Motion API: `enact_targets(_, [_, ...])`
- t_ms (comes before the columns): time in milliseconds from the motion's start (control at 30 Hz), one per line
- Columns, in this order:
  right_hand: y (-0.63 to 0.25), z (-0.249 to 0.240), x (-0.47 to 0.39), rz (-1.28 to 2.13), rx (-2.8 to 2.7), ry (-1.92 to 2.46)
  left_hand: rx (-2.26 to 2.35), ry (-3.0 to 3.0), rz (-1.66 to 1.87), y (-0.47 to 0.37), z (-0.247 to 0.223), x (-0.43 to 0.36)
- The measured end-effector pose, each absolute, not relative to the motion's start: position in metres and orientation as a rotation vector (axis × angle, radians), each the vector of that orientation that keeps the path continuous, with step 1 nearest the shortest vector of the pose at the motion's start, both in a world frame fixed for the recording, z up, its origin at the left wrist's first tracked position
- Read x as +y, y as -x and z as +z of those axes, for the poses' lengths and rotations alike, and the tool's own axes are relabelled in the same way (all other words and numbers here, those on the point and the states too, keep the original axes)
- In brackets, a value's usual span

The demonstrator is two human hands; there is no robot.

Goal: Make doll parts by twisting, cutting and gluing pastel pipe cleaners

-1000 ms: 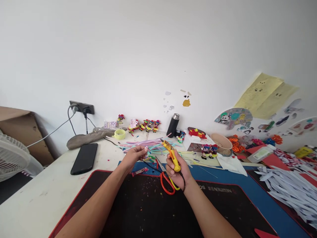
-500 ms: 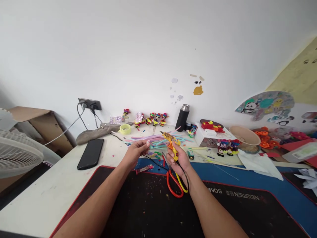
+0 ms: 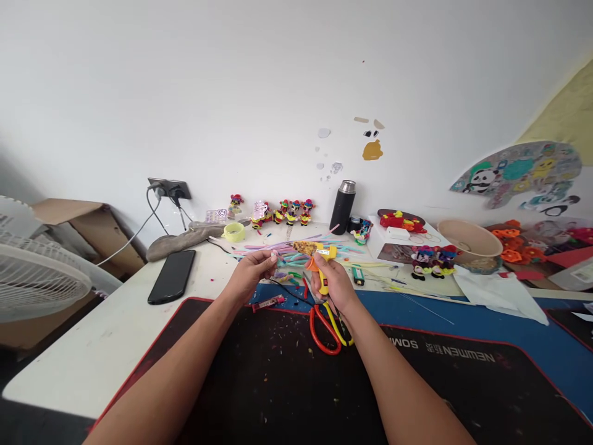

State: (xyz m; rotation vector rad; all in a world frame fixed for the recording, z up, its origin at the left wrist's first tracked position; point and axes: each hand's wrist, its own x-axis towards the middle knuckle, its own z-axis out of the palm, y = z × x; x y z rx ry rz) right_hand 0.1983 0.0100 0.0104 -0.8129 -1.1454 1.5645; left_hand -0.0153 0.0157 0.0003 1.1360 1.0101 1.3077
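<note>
My right hand [image 3: 334, 283] is wrapped round a yellow hot glue gun [image 3: 325, 253], whose stained nozzle end points left toward my other hand. My left hand [image 3: 254, 272] is pinched on something small and pale at the fingertips, too small to name. Behind both hands lies a loose bundle of pastel pipe cleaners [image 3: 301, 254]. Scissors [image 3: 324, 337] with one red and one yellow handle loop lie below my right hand, their blades partly hidden. A small pink tube [image 3: 269, 303] rests on the mat's back edge.
A black phone [image 3: 172, 277] and a fan [image 3: 41, 266] are on the left. Yellow tape [image 3: 234, 232], small figurines [image 3: 293, 212] and a black flask [image 3: 343, 207] stand along the wall. A white box [image 3: 393, 244] and a shallow bowl [image 3: 469, 240] are at right. The black mat [image 3: 278, 389] covers the front.
The glue gun has turned from pointing up and left to nearly level, its nozzle now closer to my left hand. The whole view has shifted slightly.
</note>
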Motion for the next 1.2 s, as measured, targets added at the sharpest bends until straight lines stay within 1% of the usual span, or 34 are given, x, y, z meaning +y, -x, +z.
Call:
enact_targets(233, [-0.197, 0.015, 0.006, 1.497, -1.175, 0.924, 0.99, -1.144, 1.383, 0.016, -0.002, 0.017])
enact_targets(467, [-0.193, 0.01, 0.003, 1.451, -1.263, 0.943, 1.038, -1.186, 1.433, 0.016, 0.0, 0.017])
enact_targets(867, [-0.189, 0.018, -0.004, 1.36, -1.363, 1.014, 1.13, -1.252, 1.425, 0.012, 0.007, 0.013])
enact_targets(1200, [-0.188, 0.019, -0.005, 1.359, -1.332, 1.032, 1.174, -1.283, 1.433, 0.011, 0.009, 0.012])
